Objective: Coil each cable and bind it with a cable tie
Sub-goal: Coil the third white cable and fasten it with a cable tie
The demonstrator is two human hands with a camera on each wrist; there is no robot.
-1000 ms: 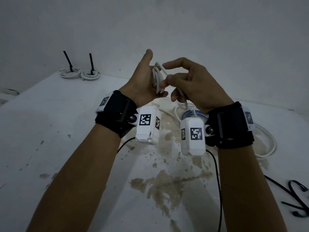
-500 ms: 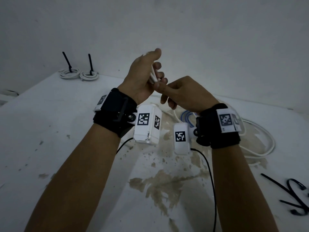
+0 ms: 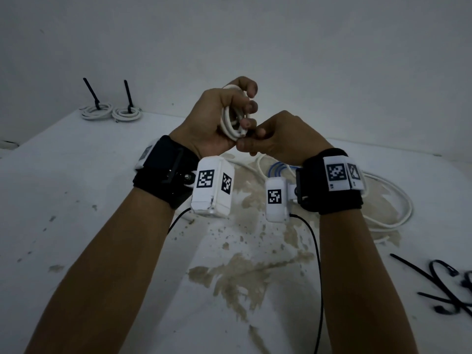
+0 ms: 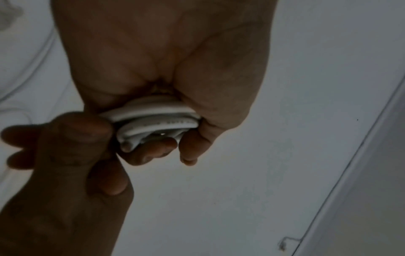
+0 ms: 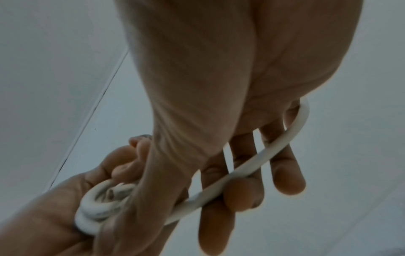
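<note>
My left hand (image 3: 224,116) is raised above the table and grips a small coil of white cable (image 3: 231,121), fingers curled round its loops (image 4: 153,119). My right hand (image 3: 270,139) meets it from the right and pinches the free strand of the same cable (image 5: 252,169) against the coil. That strand runs across my right fingers (image 5: 285,164) and off behind the hand. The coil (image 5: 98,207) lies in the left palm. No cable tie is in either hand.
Two coiled white cables (image 3: 97,112) (image 3: 127,114) bound with upright black ties lie at the table's far left. Loose white cable (image 3: 398,200) and a blue cable (image 3: 278,168) lie under my right wrist. Black cable ties (image 3: 439,284) lie at the right edge. The white table (image 3: 76,187) has brown stains.
My left hand has closed its fingers round the coil and turned it to face me. My right hand dropped lower and rolled over, bringing the strand to the coil's lower edge.
</note>
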